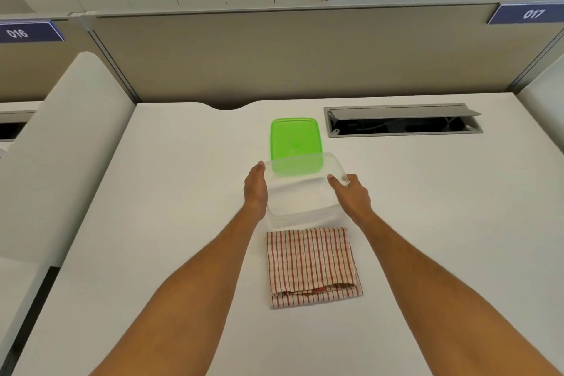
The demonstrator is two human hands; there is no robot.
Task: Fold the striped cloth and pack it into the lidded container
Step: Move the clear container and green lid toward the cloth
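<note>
A folded striped cloth [311, 265] lies flat on the white desk [152, 223], nearer the desk's front edge than its back edge and roughly midway between the left and right edges — its red stripes and its slightly longer side run front to back, with the loose layered ends showing at the near end. Just beyond it, touching or almost touching its far edge, sits the clear container [302, 192], open-topped and held from both sides: the left hand [255, 186] lies along its left wall with fingers fairly straight, while the right hand [351, 192] grips the right rim, thumb hooked over the edge. The green lid [295, 140] rests behind it, toward the back edge, partly seen through the clear plastic.

The fold looks about as wide as the container's opening, so it may catch on the rim or spring open at the loose near end when lifted. The light, slick tub could also skid on the smooth desk — or knock the lid — if pulled unevenly. A cable hatch [403, 122] stands open at the back right.
</note>
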